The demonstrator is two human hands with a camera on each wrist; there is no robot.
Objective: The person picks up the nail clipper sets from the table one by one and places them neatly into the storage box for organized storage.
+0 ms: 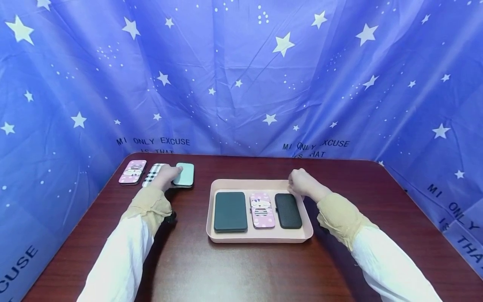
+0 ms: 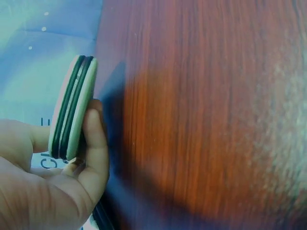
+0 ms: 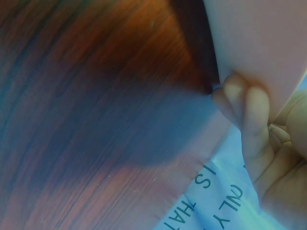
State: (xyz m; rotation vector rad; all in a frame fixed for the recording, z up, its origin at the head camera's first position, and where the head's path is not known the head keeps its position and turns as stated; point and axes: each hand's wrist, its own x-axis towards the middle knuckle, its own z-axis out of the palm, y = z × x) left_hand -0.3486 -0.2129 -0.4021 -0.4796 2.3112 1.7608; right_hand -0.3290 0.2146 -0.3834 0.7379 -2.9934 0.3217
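Observation:
My left hand [image 1: 164,177] pinches a slim mint-green case [image 1: 185,175] at the table's far left. In the left wrist view this case [image 2: 73,108] shows edge-on, its dark rims between thumb and fingers. At the tray's far right corner, my right hand [image 1: 305,183] grips the wall of a pale pink tray [image 1: 260,240]. The right wrist view has the fingers [image 3: 256,110] against the outside of that wall. Inside the tray lie a large dark green case [image 1: 230,212], a pink cat-print case [image 1: 262,211] and a black ribbed case [image 1: 288,211], side by side.
Left of the mint case, a black-and-white plaid case [image 1: 154,174], partly covered by my left hand, and another pink cat-print case [image 1: 133,172] lie near the table's back left corner. A blue star-print curtain [image 1: 241,84] hangs behind the brown wooden table [image 1: 196,268].

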